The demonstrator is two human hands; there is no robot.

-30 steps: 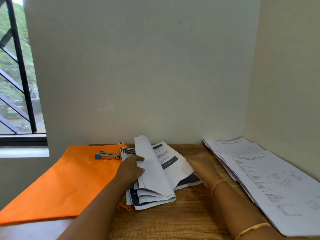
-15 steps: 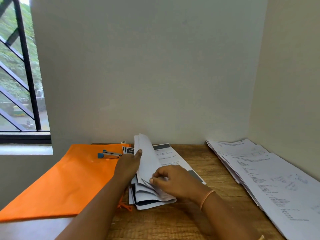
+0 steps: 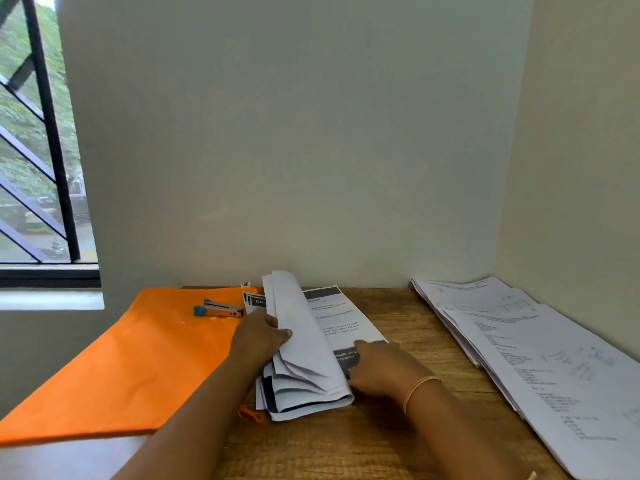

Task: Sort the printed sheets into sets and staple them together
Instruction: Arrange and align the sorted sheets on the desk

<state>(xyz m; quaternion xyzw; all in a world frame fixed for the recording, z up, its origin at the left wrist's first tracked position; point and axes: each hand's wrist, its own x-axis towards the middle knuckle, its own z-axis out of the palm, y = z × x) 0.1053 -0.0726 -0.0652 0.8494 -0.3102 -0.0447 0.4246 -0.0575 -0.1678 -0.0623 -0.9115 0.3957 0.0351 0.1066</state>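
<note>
White folded-back sheets (image 3: 299, 327), clamped by the left hand (image 3: 258, 336); the right hand (image 3: 381, 370) rests flat, unclenched, on the page (image 3: 334, 311) beneath.

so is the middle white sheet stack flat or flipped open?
Flipped open: left hand holds curled-over white upper pages; printed lower page exposed.
</note>
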